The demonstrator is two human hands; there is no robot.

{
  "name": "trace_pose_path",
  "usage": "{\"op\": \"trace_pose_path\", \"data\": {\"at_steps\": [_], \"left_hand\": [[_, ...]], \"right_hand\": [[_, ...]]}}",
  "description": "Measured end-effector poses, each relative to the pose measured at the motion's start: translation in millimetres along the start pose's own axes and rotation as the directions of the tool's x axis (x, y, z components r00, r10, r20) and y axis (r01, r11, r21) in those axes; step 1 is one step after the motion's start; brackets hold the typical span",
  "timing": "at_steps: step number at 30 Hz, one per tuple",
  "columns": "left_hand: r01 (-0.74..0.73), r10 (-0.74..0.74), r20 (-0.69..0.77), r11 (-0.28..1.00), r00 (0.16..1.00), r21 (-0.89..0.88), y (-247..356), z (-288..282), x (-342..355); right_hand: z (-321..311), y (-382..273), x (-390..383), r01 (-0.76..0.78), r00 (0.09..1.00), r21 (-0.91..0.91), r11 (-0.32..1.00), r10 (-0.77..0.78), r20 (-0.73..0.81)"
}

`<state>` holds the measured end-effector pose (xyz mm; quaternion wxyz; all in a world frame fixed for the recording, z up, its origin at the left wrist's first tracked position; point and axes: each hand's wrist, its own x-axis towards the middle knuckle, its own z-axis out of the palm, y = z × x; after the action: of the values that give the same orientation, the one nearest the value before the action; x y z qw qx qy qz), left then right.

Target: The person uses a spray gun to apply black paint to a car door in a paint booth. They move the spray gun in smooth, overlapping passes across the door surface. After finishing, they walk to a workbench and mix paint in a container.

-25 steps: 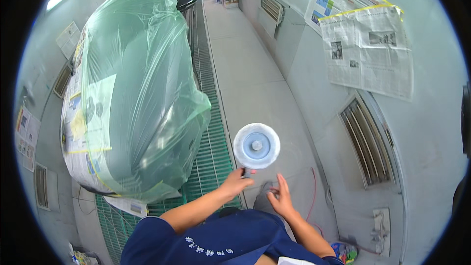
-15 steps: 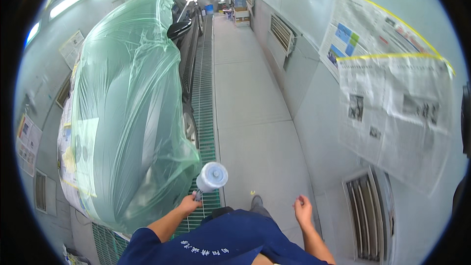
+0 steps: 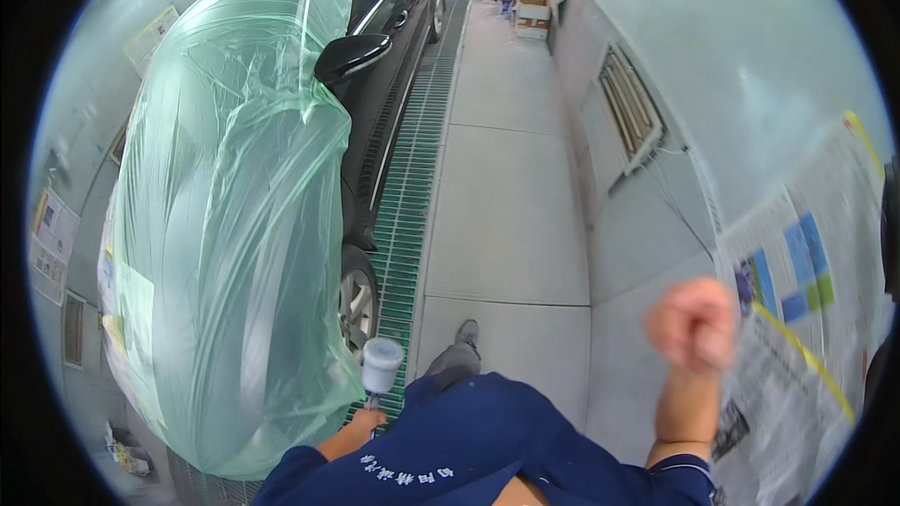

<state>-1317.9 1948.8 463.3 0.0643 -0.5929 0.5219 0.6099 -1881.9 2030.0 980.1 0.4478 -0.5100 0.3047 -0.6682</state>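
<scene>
My left hand (image 3: 364, 424) is closed round the handle of a spray gun (image 3: 382, 365) low beside the front wheel. The gun's pale round cup sits on top, above my fingers. Just to its left, thin green plastic masking film (image 3: 225, 178) drapes over the front of a dark car (image 3: 361, 150). Out to the right, my right hand (image 3: 694, 323) is raised near the wall. It looks curled, but motion smears the fingers, so whether it holds anything does not show.
A black side mirror (image 3: 352, 58) sticks out from the car. Green floor grating (image 3: 403, 234) runs alongside, next to grey floor panels (image 3: 506, 215). Newspaper sheets (image 3: 797, 244) hang on the right wall, past a louvred vent (image 3: 626, 108). Cardboard boxes (image 3: 532, 19) stand at the far end.
I have stepped forward along the car; the mirror and front wheel look nearer. My right hand has swung up and right. My left hand still holds the spray gun, now lower in view.
</scene>
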Motion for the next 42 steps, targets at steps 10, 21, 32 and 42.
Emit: {"op": "trace_pose_path", "data": {"at_steps": [10,21,32,42], "left_hand": [[-0.035,0.001,-0.125,0.964,0.992,-0.262,480,-42,211],[0.339,-0.357,-0.259,0.934,0.898,-0.112,649,-7,395],[0.413,-0.453,-0.185,0.884,0.872,-0.217,809,49,652],[0.062,-0.146,-0.297,0.96,0.944,-0.274,1253,-194,933]], "right_hand": [[-187,-67,282,0.168,0.803,0.011,0.986,-0.143,0.579],[-520,-24,556,0.061,0.744,0.211,0.976,-0.186,0.642],[-791,128,826,-0.061,0.946,0.353,0.933,-0.059,0.318],[-1003,417,998,-0.623,0.734,-0.405,0.67,0.679,-0.006]]}}
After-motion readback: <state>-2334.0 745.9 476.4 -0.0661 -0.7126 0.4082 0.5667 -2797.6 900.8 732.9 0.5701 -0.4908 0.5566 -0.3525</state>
